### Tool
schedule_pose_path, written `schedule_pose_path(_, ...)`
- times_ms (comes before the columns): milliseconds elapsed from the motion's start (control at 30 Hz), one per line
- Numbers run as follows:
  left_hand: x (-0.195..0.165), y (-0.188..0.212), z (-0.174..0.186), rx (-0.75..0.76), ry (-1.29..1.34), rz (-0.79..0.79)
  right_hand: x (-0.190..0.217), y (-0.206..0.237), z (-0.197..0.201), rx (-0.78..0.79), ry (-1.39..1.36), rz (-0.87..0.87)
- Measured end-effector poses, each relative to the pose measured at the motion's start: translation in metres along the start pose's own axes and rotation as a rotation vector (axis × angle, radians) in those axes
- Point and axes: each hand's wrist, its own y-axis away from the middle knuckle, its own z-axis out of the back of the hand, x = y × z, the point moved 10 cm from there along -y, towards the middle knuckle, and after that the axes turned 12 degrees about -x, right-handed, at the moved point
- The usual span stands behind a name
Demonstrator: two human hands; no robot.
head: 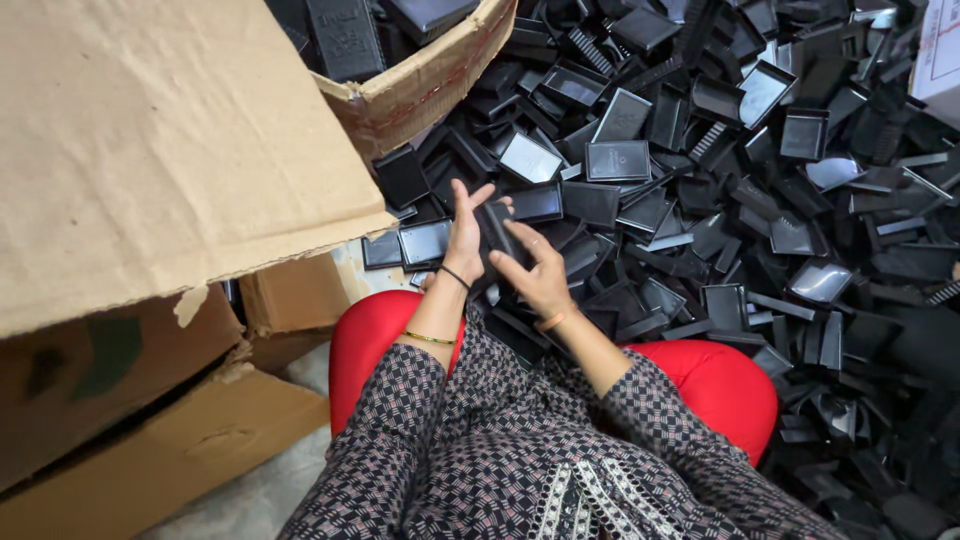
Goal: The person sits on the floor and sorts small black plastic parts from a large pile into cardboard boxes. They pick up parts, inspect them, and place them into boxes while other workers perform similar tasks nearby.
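Observation:
My left hand (465, 232) and my right hand (538, 275) meet over my lap, both holding one small black plastic piece (497, 225) between them. The left hand's fingers are spread upward along the piece's left side; the right hand's fingers press it from the right. Around and beyond my hands lies a large heap of black plastic parts (720, 180): flat rectangular lids, shallow trays and comb-like pieces. My sleeves are dark and patterned, and thin bands circle both wrists.
A big cardboard box flap (150, 150) fills the left side. A second open cardboard box (420, 85) at the top holds more black parts. My knees in red cloth (720, 385) show below my hands. A white carton corner (940, 50) sits at top right.

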Motion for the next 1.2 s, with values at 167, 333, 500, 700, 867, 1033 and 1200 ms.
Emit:
schedule_pose_path(167,0.01,-0.011,0.016,-0.04,0.095,0.031,0.031,0.019,-0.008,0.113,0.211,0.306)
schedule_pose_path(333,0.018,-0.009,0.022,-0.168,0.127,0.147,0.041,0.015,0.0,0.148,0.277,0.41)
schedule_pose_path(500,-0.053,0.024,0.016,-0.383,-0.873,-0.682,0.009,0.014,0.011,0.151,0.185,-0.142)
schedule_pose_path(700,-0.048,0.0,0.036,-0.329,-0.173,-0.425,0.073,-0.069,-0.007,0.441,0.095,0.046)
schedule_pose_path(867,-0.047,-0.01,0.069,-0.443,0.148,-0.311,0.109,-0.215,-0.008,0.323,-0.866,-0.273)
schedule_pose_path(1033,-0.044,-0.013,0.07,-0.451,0.175,-0.313,0.083,-0.247,-0.033,-0.009,0.389,0.396)
schedule_pose_path(1200,-0.024,-0.021,0.066,-0.462,0.067,-0.18,0.029,-0.155,-0.082,-0.035,0.343,0.631)
